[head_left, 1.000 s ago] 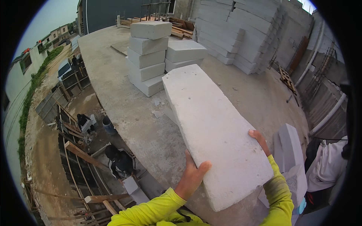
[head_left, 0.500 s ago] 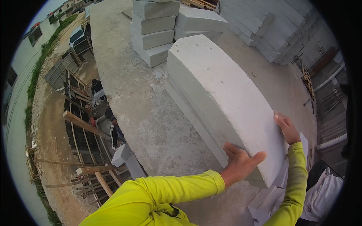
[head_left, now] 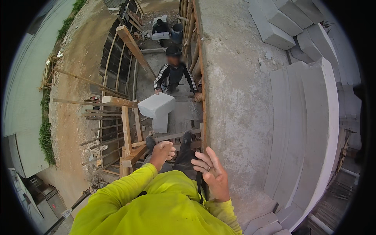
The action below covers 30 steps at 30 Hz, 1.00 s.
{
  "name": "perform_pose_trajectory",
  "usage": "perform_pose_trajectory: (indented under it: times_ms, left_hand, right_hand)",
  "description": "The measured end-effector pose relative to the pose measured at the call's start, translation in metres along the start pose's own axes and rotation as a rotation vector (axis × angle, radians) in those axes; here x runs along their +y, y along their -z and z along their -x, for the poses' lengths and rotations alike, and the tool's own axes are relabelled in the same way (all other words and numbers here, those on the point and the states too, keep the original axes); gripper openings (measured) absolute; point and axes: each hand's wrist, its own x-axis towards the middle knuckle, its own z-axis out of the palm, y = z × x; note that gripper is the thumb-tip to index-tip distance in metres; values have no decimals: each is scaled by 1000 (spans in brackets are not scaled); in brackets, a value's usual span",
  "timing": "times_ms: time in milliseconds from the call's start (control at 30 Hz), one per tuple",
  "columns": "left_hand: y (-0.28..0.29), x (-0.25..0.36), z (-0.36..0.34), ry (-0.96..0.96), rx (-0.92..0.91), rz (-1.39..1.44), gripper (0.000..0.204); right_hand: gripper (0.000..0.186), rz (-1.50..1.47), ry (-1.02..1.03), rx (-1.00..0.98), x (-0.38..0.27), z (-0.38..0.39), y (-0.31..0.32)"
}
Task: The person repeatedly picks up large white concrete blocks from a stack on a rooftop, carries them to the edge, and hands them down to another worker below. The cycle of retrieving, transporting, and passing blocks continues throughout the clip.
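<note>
My left hand [head_left: 163, 154] is curled closed, with nothing visible in it, above my legs at the wooden framing [head_left: 131, 160]. My right hand [head_left: 209, 174] is empty, fingers apart and slightly bent, near the edge of the concrete slab [head_left: 227, 98]. Ahead and below me, a co-worker [head_left: 176, 74] in a dark striped jacket has one hand on a white block [head_left: 156, 105], which sits above or on another pale block [head_left: 159, 124]. The co-worker's other hand is at the slab's wooden edge. A long white block [head_left: 317, 129] lies on the slab at my right.
Stacked blocks [head_left: 274, 27] stand on the slab at upper right. Farther down, a second person [head_left: 159, 27] carries a block beside a dark barrel [head_left: 177, 33]. Poles and beams [head_left: 94, 80] jut out on the left, above a dirt path [head_left: 68, 117].
My hands have let go of the long block, which now lies to my right, and have come in front of my body. The view has swung left and down toward the co-worker below.
</note>
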Motion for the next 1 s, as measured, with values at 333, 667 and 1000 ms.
perform_pose_trajectory:
  times_ms: [333,667,1000]
  left_hand:
    - [217,-184,23,23,675,614,48]
    - [268,-346,7,5,327,399,62]
    - [180,-61,-38,-288,111,245,66]
  right_hand:
    - [143,119,-496,714,329,-378,-42]
    - [122,-57,-361,843,386,-401,-50]
    - [123,-173,-361,-12,108,-179,-75]
